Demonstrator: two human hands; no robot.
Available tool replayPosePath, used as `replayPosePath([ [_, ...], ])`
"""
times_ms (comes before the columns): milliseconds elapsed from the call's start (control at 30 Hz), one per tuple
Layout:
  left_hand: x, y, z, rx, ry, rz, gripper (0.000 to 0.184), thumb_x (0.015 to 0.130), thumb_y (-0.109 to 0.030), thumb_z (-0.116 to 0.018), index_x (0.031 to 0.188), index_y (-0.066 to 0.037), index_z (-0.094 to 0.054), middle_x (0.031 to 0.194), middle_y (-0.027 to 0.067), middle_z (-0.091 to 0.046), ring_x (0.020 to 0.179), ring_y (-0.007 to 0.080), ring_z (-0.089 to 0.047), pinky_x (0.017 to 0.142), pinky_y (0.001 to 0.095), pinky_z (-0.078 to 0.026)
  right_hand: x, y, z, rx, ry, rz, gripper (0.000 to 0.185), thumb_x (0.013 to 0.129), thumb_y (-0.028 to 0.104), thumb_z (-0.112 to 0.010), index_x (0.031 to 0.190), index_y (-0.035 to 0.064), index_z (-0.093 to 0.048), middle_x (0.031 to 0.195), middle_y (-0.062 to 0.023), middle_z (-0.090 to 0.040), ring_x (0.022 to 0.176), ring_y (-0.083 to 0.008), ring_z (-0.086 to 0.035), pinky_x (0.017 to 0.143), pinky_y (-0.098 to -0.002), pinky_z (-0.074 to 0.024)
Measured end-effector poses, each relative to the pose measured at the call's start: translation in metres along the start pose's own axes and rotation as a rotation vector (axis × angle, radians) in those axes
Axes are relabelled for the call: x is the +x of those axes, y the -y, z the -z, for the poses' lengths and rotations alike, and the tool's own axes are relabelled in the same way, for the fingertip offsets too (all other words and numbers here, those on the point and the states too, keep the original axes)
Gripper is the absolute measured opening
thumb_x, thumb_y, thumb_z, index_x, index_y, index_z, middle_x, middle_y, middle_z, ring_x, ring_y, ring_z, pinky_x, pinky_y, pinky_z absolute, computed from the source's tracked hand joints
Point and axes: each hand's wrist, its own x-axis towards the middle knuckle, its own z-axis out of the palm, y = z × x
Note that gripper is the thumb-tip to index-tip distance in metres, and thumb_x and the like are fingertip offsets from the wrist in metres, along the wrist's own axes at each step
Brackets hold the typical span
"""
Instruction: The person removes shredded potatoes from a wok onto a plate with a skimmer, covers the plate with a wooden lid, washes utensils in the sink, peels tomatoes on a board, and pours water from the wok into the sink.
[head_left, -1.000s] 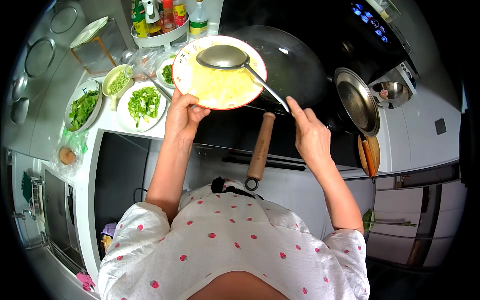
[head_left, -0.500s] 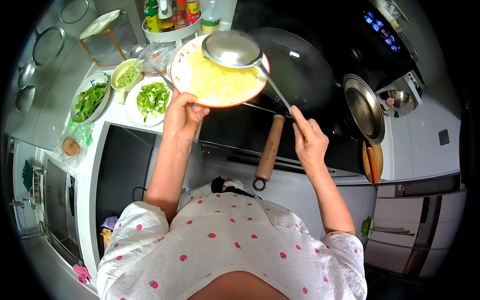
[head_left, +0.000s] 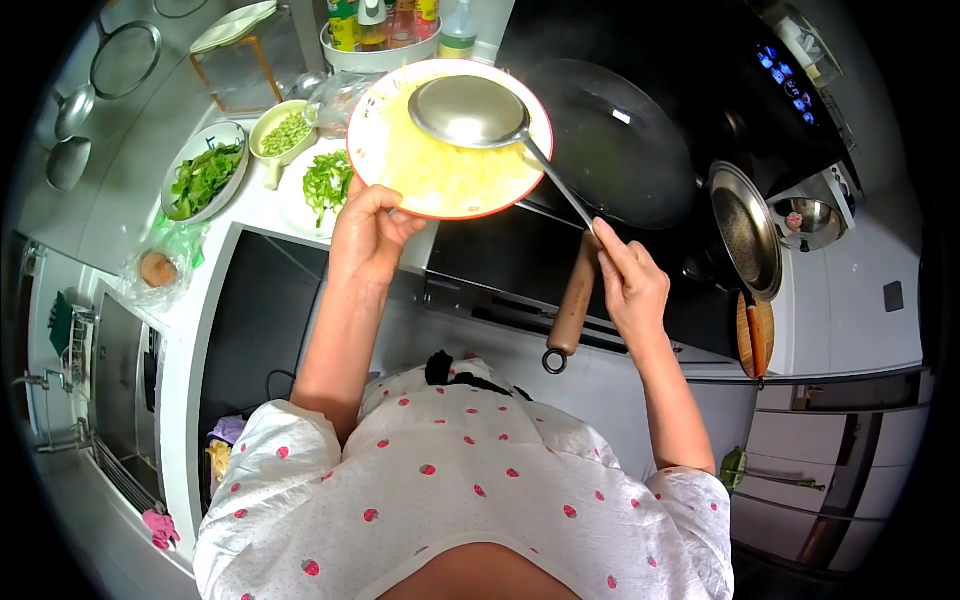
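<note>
My left hand (head_left: 375, 235) grips the near left rim of a white plate (head_left: 367, 140) with a red edge. Pale yellow shredded food (head_left: 450, 180) covers the plate. In my right hand (head_left: 633, 285) is the handle of a metal ladle (head_left: 468, 110), whose bowl lies over the food on the plate; whether it touches the food I cannot tell. Just right of the plate, a large wok (head_left: 610, 150) sits on the black stove, its wooden handle (head_left: 575, 300) pointing toward me. The inside of the wok looks dark and hazy.
On the left counter are a plate of chopped greens (head_left: 328, 185), a bowl of green pieces (head_left: 285, 133), a dish of leafy greens (head_left: 205, 180) and a bagged round item (head_left: 157, 269). Bottles (head_left: 400, 22) stand behind. A metal pan (head_left: 745, 230) and a steel bowl (head_left: 808, 224) are at right.
The view has shifted, so the counter and stove appear further right and slightly lower. The ladle bowl has moved slightly over the plate. Both hands keep their holds.
</note>
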Motion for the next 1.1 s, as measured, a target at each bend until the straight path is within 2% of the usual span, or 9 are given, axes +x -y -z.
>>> replayPosePath([
  [67, -0.006, -0.005, 0.003, 0.03, 0.02, -0.009, 0.055, 0.069, 0.002, -0.046, 0.123, -0.01, -0.037, 0.105, 0.008, -0.055, 0.074, 0.014, -0.058, 0.055, 0.0238, -0.049, 0.002, 0.002, 0.001, 0.153, -0.022, -0.015, 0.037, 0.077, 0.003, -0.059, 0.111, 0.0157, -0.059, 0.061, -0.0069, -0.049, 0.051, -0.0193, -0.049, 0.052, -0.0282, -0.0432],
  [133, -0.011, -0.009, 0.008, 0.083, 0.05, -0.008, 0.06, 0.069, 0.001, -0.046, 0.127, -0.01, -0.034, 0.107, 0.0083, -0.054, 0.076, 0.014, -0.058, 0.056, 0.024, -0.049, 0.009, 0.017, 0.01, 0.325, 0.031, -0.106, 0.033, 0.079, 0.002, -0.056, 0.111, 0.0088, -0.058, 0.08, -0.0125, -0.062, 0.071, -0.0223, -0.06, 0.068, -0.0269, -0.0456],
  [233, -0.018, -0.014, 0.017, 0.131, 0.056, 0.004, 0.066, 0.068, 0.002, -0.044, 0.131, -0.011, -0.029, 0.11, 0.0087, -0.052, 0.076, 0.0138, -0.058, 0.055, 0.0233, -0.049, 0.016, 0.04, 0.021, 0.379, 0.087, -0.213, 0.031, 0.079, 0.004, -0.056, 0.109, 0.0095, -0.059, 0.091, -0.0155, -0.062, 0.082, -0.0239, -0.062, 0.073, -0.0271, -0.0456],
  [333, -0.026, -0.016, 0.023, 0.128, 0.07, 0.039, 0.068, 0.067, 0.002, -0.044, 0.132, -0.011, -0.028, 0.111, 0.0089, -0.052, 0.075, 0.0132, -0.058, 0.053, 0.022, -0.048, 0.015, 0.058, 0.02, 0.311, 0.138, -0.186, 0.031, 0.079, 0.005, -0.057, 0.109, 0.013, -0.06, 0.09, -0.0147, -0.062, 0.081, -0.0255, -0.061, 0.074, -0.0274, -0.0457],
  [467, -0.031, -0.02, 0.04, 0.158, 0.103, 0.065, 0.067, 0.067, 0.002, -0.043, 0.131, -0.01, -0.029, 0.111, 0.0091, -0.052, 0.078, 0.0143, -0.059, 0.053, 0.0223, -0.049, 0.007, 0.087, 0.038, -0.029, 0.289, -0.072, 0.034, 0.076, 0.007, -0.06, 0.107, 0.0211, -0.061, 0.06, -0.0074, -0.052, 0.054, -0.0233, -0.052, 0.052, -0.0325, -0.0422],
  [567, -0.032, -0.019, 0.061, 0.181, 0.14, 0.069, 0.062, 0.068, 0.002, -0.044, 0.128, -0.009, -0.033, 0.111, 0.0101, -0.053, 0.083, 0.0168, -0.06, 0.058, 0.0252, -0.051, 0.001, 0.09, 0.048, -0.053, 0.24, -0.077, 0.036, 0.076, 0.006, -0.06, 0.108, 0.0227, -0.061, 0.057, -0.0065, -0.048, 0.051, -0.0222, -0.05, 0.049, -0.032, -0.0404],
  [667, -0.044, -0.018, 0.061, 0.118, 0.046, 0.068, 0.06, 0.069, 0.002, -0.044, 0.127, -0.008, -0.034, 0.112, 0.0103, -0.053, 0.086, 0.0176, -0.06, 0.061, 0.0264, -0.051, -0.006, 0.082, 0.041, -0.003, 0.114, -0.131, 0.037, 0.076, 0.006, -0.06, 0.108, 0.0227, -0.061, 0.059, -0.0069, -0.05, 0.051, -0.0229, -0.05, 0.049, -0.0328, -0.0404],
  [833, -0.058, -0.018, 0.069, 0.061, 0.01, 0.036, 0.056, 0.07, 0.002, -0.044, 0.125, -0.007, -0.035, 0.113, 0.0095, -0.053, 0.089, 0.0183, -0.059, 0.065, 0.0277, -0.051, -0.018, 0.086, 0.04, 0.046, 0.283, -0.125, 0.036, 0.076, 0.005, -0.059, 0.109, 0.0209, -0.06, 0.068, -0.0084, -0.057, 0.06, -0.0237, -0.057, 0.058, -0.0319, -0.0455],
  [1100, -0.085, -0.003, 0.071, -0.008, -0.126, -0.044, 0.053, 0.07, 0.002, -0.043, 0.122, -0.007, -0.037, 0.107, 0.0101, -0.056, 0.079, 0.0173, -0.06, 0.06, 0.0278, -0.049, -0.025, 0.078, 0.038, 0.154, 0.31, -0.128, 0.035, 0.077, 0.005, -0.059, 0.109, 0.0197, -0.06, 0.066, -0.0092, -0.056, 0.058, -0.0231, -0.057, 0.056, -0.0309, -0.045],
])
